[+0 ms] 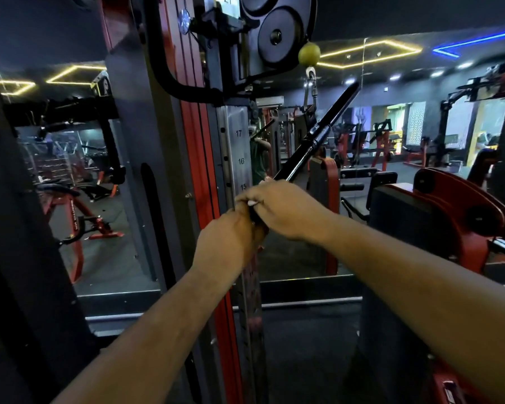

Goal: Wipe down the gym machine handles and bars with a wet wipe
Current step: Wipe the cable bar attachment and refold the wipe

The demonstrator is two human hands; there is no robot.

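- Left hand point(231, 237) curls round the low end of the bar point(315, 135).
- Right hand point(283, 208) grips the bar just above the left fingers, a bit of white wipe point(252, 203) peeking between its fingers.
- The bar slants up-right from the fingers to a clip point(310, 91).

Left hand point(231, 237): was bare, with no glove, ring or watch showing.
Right hand point(286, 209): was bare too, with nothing on the fingers that could be seen.
Left forearm point(158, 322): was uncovered from the wrist down to the lower edge of the view; no sleeve or cuff reached into sight.
Right forearm point(414, 275): was likewise uncovered along its whole visible length, with no band or strap at the wrist.
Clothing: lay outside the view.
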